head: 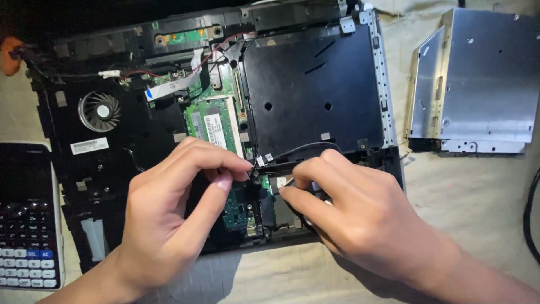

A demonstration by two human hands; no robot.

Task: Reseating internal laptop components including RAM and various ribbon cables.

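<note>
An opened black laptop chassis (112, 169) lies on the cloth, its green circuit board (211, 121), round cooling fan (99, 111) and empty black drive bay (312, 84) exposed. My left hand (174, 211) pinches a small black part with forefinger and thumb at the bay's near left corner, where a thin black cable (298, 149) ends. My right hand (349, 211) rests just to the right, its fingertips pressed on a small pale connector near the front edge. What lies under both palms is hidden.
A silver optical drive (478, 84) lies apart on the beige cloth at the right. A dark calculator (25, 219) sits at the left edge. A black cord (530, 214) curves at the far right. An orange object (8, 53) peeks in at the upper left.
</note>
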